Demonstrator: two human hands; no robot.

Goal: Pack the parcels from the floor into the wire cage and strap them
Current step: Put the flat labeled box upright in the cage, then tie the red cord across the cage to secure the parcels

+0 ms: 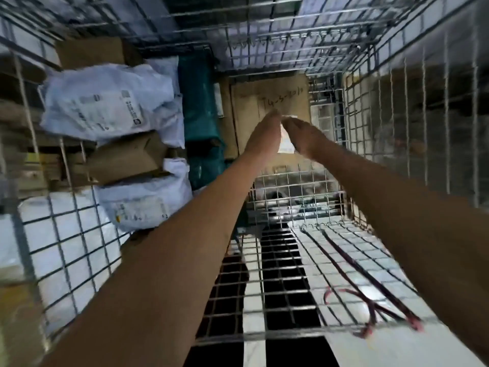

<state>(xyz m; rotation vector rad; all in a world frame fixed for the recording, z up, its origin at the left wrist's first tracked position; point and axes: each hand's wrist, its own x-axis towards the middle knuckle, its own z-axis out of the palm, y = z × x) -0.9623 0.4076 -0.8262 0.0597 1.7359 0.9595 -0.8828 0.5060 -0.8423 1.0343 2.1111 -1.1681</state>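
Both my arms reach deep into the wire cage [330, 38]. My left hand [264, 133] and my right hand [301, 136] hold a small pale parcel [286, 144] between them, in front of a large brown carton [270, 102] with handwriting on it at the cage's back. Stacked on the left are white poly mailers [105, 102], a brown box [127, 157], another white mailer [145, 205] and a teal bag [198, 102]. A dark red strap [370, 295] lies on the mesh floor at lower right.
The cage's mesh side panel [60, 239] stands at left, with pale parcels behind it. Mesh walls [423, 102] close the right side. The mesh floor [280, 287] in front of the carton is bare, with black and white flooring showing through.
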